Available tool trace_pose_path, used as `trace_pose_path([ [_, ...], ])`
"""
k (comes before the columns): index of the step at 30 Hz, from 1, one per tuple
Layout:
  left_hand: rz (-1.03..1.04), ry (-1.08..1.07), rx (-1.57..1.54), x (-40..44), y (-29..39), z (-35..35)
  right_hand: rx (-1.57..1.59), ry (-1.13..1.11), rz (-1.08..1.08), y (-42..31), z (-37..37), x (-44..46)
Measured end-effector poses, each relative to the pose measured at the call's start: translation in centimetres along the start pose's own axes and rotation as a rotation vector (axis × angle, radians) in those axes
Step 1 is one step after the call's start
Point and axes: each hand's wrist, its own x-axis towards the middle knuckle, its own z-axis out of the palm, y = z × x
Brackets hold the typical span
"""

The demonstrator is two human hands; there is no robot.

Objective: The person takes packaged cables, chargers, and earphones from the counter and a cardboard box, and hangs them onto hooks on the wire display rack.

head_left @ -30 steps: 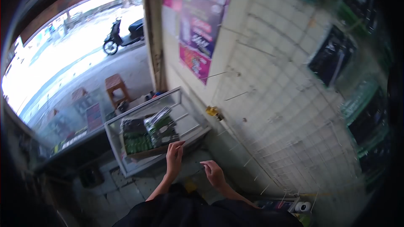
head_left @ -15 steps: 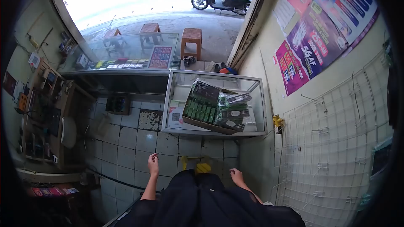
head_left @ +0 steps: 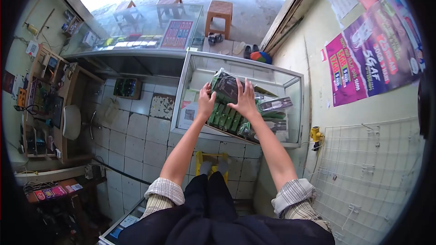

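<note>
A plastic-wrapped dark pack (head_left: 225,86) sits at the upper left of an open carton (head_left: 218,130). My left hand (head_left: 206,102) grips its left side with bent fingers. Across its right side lies my right hand (head_left: 245,100), fingers apart and thumb toward the near edge, so the pack is held between both hands. Just below are several green boxes (head_left: 225,117) standing in a row in the carton. To the right of my right hand are more clear-wrapped packs (head_left: 275,104), partly covered by my forearm.
The carton stands on a glass display case (head_left: 295,109). A longer glass counter (head_left: 136,50) adjoins it at the left. My feet are by a yellow stool (head_left: 198,159). A brown stool (head_left: 220,9) is outside, and a wire grid (head_left: 363,168) lines the right wall.
Both hands have risen from beside my body and reached forward onto the dark pack in the carton. The view has tilted down and moved closer to the display case.
</note>
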Motion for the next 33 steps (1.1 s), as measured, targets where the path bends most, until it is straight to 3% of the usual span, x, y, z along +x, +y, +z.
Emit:
trace_pose_path([
  [6,-0.078,-0.074,0.064,-0.1,-2.3,1.3,-0.135,-0.255,0.067,1.9,1.7,2.0],
  [9,-0.133,-0.132,-0.084,-0.3,-0.9,1.4,-0.153,-0.187,0.033,2.2,2.0,2.2],
  [11,-0.277,-0.033,-0.047,-0.3,0.8,1.8,-0.143,-0.173,0.028,2.1,1.9,2.4],
  [15,-0.298,0.006,-0.100,0.2,2.1,2.5,-0.014,-0.027,-0.030,0.9,0.9,1.6],
  [17,-0.161,0.005,-0.428,0.1,3.4,1.9,0.101,0.130,-0.048,-0.3,-0.1,1.0],
  [18,-0.154,-0.002,-0.430,0.1,4.4,1.1,0.097,0.139,-0.045,-1.2,-1.0,0.7],
  [22,0.019,-0.018,-0.166,-1.6,10.8,-4.1,0.175,0.254,-0.127,-5.0,-5.6,-1.9],
  [26,0.163,-0.176,-0.136,-3.4,14.2,-8.5,0.279,0.288,-0.165,-7.2,-11.3,-5.5],
  [29,0.283,-0.400,0.138,-5.1,17.5,-10.8,0.426,0.317,-0.183,-9.2,-16.8,-7.3],
  [32,0.315,-0.561,0.052,-7.6,23.8,-11.1,0.565,0.351,-0.272,-11.4,-22.6,-9.7],
  [33,0.427,-0.594,0.051,-8.1,24.9,-10.6,0.645,0.349,-0.263,-11.9,-24.0,-10.9],
])
